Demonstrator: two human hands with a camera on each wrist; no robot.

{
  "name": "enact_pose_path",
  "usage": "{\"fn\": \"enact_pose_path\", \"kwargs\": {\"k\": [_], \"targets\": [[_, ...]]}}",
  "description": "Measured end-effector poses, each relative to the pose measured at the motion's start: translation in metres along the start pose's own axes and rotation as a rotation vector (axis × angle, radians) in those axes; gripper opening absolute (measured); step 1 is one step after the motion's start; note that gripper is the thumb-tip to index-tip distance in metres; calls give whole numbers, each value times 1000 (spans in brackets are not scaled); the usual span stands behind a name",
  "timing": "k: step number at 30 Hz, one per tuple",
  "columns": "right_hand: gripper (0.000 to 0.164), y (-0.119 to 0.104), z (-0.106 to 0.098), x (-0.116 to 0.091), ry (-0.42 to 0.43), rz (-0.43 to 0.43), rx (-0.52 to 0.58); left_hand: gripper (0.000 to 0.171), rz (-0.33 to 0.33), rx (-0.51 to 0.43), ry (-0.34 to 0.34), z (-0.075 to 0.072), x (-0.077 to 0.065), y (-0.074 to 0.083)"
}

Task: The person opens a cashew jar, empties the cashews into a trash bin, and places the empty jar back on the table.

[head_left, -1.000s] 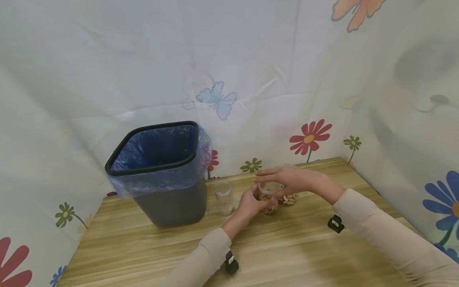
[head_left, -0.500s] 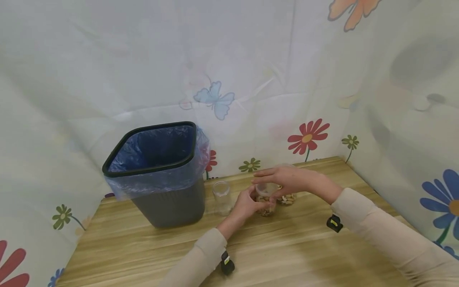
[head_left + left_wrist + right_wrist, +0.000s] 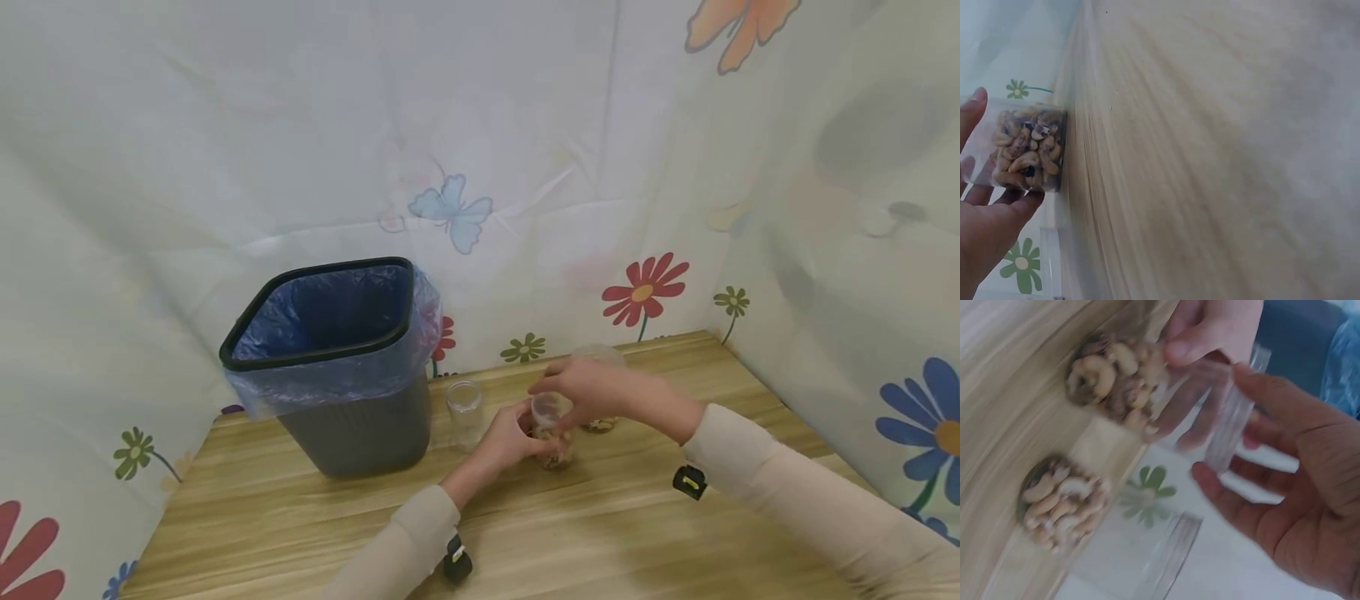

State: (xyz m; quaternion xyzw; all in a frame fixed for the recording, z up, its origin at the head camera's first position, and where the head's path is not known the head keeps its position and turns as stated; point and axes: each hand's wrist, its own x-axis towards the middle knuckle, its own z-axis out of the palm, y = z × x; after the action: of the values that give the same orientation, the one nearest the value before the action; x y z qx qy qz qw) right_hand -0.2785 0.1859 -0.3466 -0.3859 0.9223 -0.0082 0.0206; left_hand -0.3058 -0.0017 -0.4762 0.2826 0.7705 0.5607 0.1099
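Note:
A clear jar [image 3: 1029, 150] of cashews mixed with darker pieces stands close to the table surface. My left hand [image 3: 504, 438] grips it round the side, fingers on one side and thumb on the other. From above, my right hand [image 3: 607, 388] holds the clear lid [image 3: 1230, 428] at the jar's top, with thumb and fingers round its rim. Whether the lid is still seated cannot be told. Just behind, a second clear jar [image 3: 1066, 503] of cashews stands partly hidden by my right hand in the head view.
Left of my hands a clear jar [image 3: 467, 417] stands on the wooden table [image 3: 570, 533]. Farther left is a grey bin [image 3: 367, 433] with a blue liner and black rim. A flower-printed cloth [image 3: 510, 283] hangs behind the table.
Both hands and the cashew jar have shifted slightly toward me and to the left. More of the second jar's top now shows behind the right hand.

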Motion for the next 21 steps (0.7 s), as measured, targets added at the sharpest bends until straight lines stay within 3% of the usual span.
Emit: {"fn": "enact_pose_path", "kwargs": {"k": [6, 10, 15, 21], "targets": [[55, -23, -2, 6, -52, 186, 69, 56, 1, -42, -38, -3, -8, 0], [48, -33, -1, 12, -52, 250, 44, 56, -18, -81, -42, -5, -14, 2], [44, -41, 0, 13, -52, 236, 33, 59, -17, -86, -45, -6, -18, 2], [46, -40, 0, 12, 4, 119, 39, 59, -35, -24, -24, -10, -19, 1]]}}
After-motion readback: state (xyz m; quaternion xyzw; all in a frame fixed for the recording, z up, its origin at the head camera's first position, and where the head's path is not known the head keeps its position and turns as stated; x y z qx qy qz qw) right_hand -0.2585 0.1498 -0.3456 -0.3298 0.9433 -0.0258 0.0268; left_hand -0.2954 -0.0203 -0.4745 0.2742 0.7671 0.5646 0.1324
